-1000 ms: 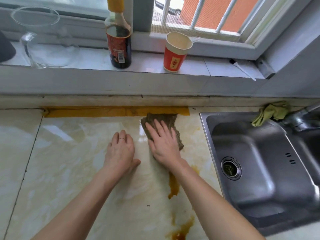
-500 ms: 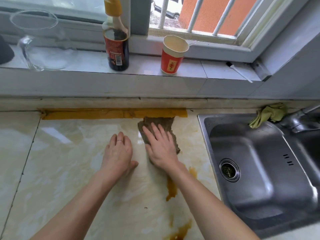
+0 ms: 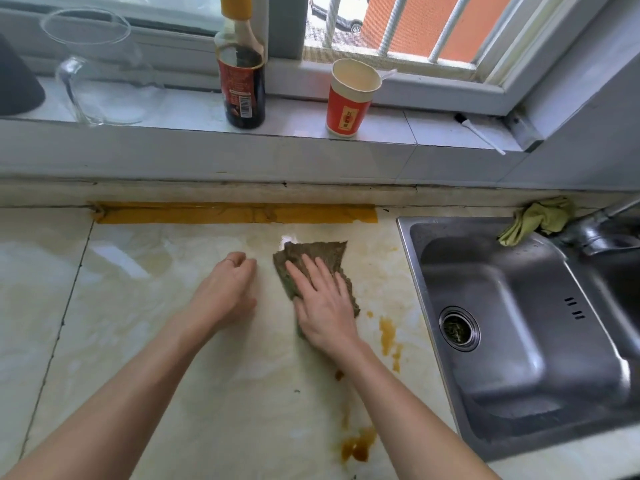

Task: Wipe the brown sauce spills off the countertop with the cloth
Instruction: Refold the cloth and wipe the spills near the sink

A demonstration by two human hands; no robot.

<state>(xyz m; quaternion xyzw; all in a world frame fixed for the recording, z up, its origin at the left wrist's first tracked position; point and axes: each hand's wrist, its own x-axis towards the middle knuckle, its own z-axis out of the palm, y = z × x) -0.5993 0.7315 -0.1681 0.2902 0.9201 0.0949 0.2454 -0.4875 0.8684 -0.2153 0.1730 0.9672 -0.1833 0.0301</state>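
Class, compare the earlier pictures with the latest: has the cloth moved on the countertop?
Yes. The cloth has slid toward the person: its far edge met the yellow tape strip before, and now bare countertop shows between them.

Right hand (image 3: 325, 306) flat on the cloth (image 3: 318, 252) — left hand (image 3: 225, 292) just left, sauce spills (image 3: 387, 330) right and nearer, sink (image 3: 450, 221) farther right.
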